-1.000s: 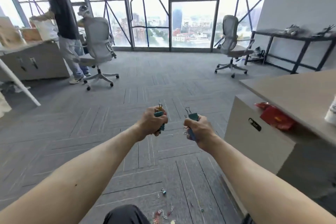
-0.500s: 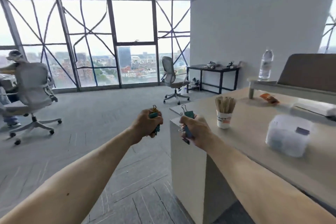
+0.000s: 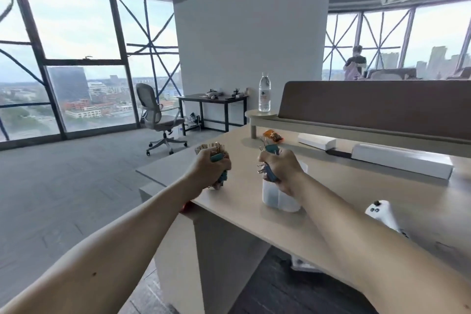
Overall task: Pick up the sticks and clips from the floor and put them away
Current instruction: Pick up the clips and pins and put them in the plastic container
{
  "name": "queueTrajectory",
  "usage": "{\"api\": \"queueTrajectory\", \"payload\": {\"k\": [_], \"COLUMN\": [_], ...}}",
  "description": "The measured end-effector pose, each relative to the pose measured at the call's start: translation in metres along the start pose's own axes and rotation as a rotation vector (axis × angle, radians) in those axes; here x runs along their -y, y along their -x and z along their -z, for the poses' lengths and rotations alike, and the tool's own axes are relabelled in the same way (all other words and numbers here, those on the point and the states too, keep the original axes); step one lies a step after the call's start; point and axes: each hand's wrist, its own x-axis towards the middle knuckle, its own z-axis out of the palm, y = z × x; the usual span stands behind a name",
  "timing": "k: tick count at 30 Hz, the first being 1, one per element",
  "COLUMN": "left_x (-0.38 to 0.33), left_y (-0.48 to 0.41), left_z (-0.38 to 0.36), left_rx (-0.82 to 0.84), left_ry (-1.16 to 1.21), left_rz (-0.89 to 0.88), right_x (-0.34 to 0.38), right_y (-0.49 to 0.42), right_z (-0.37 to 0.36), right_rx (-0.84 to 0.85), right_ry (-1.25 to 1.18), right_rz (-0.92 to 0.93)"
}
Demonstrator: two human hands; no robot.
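My left hand (image 3: pixel 211 168) grips a bunch of teal binder clips (image 3: pixel 218 157) above the near left part of the wooden desk (image 3: pixel 356 201). Just behind that hand, tops of wooden sticks (image 3: pixel 204 147) show; the cup holding them is hidden by my fist. My right hand (image 3: pixel 281 169) grips more teal binder clips (image 3: pixel 271 148), with wire handles sticking out. It hovers over a translucent plastic box (image 3: pixel 276 197) standing on the desk.
A water bottle (image 3: pixel 264 93) stands on a desk shelf, an orange packet (image 3: pixel 273 135) lies below it, and white boxes (image 3: pixel 400 163) lie along the back. A white controller (image 3: pixel 382 214) lies at right. An office chair (image 3: pixel 159 120) and a black table (image 3: pixel 211 99) stand across the carpet. A person (image 3: pixel 354 64) is far off.
The view swung from the floor up and right onto the desk. Both hands, still gripping clips, moved over the desk; the right one now hovers over the plastic box.
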Motion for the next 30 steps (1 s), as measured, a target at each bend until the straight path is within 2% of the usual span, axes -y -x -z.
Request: {"api": "queueTrajectory", "payload": {"k": [5,14,19,25,30], "left_x": [-0.013,-0.019,-0.005,0.011,0.015], "left_y": [-0.029,-0.083,-0.104,-0.118,-0.127], "left_z": [-0.053,-0.112,-0.129,-0.141,-0.148], "left_rx": [0.086,0.122,0.139,0.164,0.198], "left_ry": [0.018,-0.060,-0.146,-0.346,-0.528], "left_rz": [-0.024,-0.079,-0.083,-0.075,-0.127], "right_x": [0.015,0.017,-0.004,-0.023,-0.021], "right_y": [-0.029,-0.094,-0.124,-0.139,-0.143], "right_z": [0.054,0.083,0.084,0.087,0.089], "right_rx": [-0.111,-0.132,-0.101,0.018,0.076], "right_ry": [0.121,0.403,0.642,1.055,1.159], "right_rz": [0.001,0.081,0.092,0.050,0.031]}}
